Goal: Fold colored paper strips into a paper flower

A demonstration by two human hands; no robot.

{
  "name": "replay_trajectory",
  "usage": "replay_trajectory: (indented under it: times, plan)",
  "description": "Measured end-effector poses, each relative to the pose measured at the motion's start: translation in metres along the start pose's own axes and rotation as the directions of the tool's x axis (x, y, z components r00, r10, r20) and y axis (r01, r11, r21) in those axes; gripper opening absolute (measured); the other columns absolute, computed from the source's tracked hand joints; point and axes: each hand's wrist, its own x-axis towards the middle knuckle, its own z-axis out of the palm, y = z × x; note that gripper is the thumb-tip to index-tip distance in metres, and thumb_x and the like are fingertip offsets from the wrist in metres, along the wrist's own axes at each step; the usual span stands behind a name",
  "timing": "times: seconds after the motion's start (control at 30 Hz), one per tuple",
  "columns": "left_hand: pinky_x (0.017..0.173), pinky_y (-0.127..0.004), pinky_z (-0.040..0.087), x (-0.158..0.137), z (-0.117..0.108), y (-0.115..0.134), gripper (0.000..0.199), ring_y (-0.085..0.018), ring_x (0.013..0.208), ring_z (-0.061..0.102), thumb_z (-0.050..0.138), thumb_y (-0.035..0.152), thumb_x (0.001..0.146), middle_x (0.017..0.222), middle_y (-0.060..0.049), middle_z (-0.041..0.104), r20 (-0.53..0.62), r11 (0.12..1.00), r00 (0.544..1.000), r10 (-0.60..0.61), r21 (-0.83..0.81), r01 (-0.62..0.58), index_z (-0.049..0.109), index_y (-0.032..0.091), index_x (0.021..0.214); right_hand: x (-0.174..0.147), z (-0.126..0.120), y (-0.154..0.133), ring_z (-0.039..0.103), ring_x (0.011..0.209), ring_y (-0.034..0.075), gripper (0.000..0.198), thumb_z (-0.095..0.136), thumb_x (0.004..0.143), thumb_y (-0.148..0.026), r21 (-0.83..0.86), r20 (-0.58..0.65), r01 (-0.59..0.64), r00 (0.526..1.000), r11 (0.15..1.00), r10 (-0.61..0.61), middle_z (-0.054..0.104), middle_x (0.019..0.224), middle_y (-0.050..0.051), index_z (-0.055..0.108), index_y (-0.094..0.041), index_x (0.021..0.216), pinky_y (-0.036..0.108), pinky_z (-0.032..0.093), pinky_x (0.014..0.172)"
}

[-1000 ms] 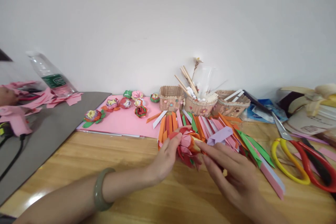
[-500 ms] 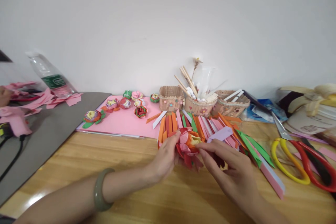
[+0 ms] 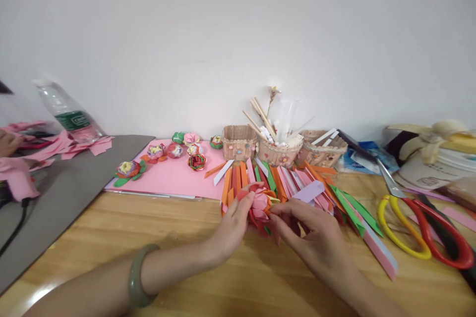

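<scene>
Between my hands is a folded-paper flower (image 3: 261,204) with pink, red and orange petals and a yellow centre partly showing. My left hand (image 3: 231,225), with a green bangle (image 3: 138,277) on the wrist, grips the flower from its left side, thumb over the petals. From the right, my right hand (image 3: 312,228) pinches at the flower's petals with thumb and bent fingers; the fingertips partly hide what they hold. Just behind the flower lie rows of folded paper strips (image 3: 284,178) in orange, pink, green and lilac.
Several finished paper flowers (image 3: 196,162) sit on a pink sheet (image 3: 167,178). Three small baskets (image 3: 240,143) stand along the wall. Red-and-yellow scissors (image 3: 420,218) lie at right. At left are a pink glue gun (image 3: 17,178), a bottle (image 3: 72,114) and another person's hand (image 3: 8,142).
The flower has turned, so its yellow centre shows less and its pink outer petals face me more. My right fingers have moved from the centre to the lower right petals.
</scene>
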Motion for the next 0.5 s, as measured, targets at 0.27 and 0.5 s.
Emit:
replay_trajectory:
  times: [0.27, 0.5]
  plan:
    - [0.106, -0.033, 0.024, -0.0012, 0.0013, 0.0004, 0.037, -0.018, 0.122, 0.040, 0.039, 0.039, 0.086, 0.122, -0.004, 0.055, -0.030, 0.998, 0.998, 0.055, -0.001, -0.055, 0.054, 0.021, 0.114, -0.0020, -0.0005, 0.0014, 0.053, 0.047, 0.010, 0.017, 0.051, 0.082, -0.021, -0.150, -0.052, 0.055, 0.997, 0.987, -0.063, 0.062, 0.057, 0.001, 0.064, -0.018, 0.072, 0.018, 0.040, 0.045]
    - [0.107, -0.032, 0.021, -0.0011, -0.0005, -0.0015, 0.035, -0.017, 0.121, 0.041, 0.038, 0.038, 0.087, 0.124, -0.004, 0.053, -0.003, 0.998, 0.998, 0.061, 0.003, -0.061, 0.052, 0.022, 0.114, -0.0021, -0.0009, 0.0015, 0.052, 0.046, 0.010, 0.016, 0.050, 0.080, -0.019, -0.167, -0.057, 0.071, 0.995, 0.983, -0.081, 0.061, 0.058, 0.001, 0.063, -0.018, 0.072, 0.018, 0.039, 0.045]
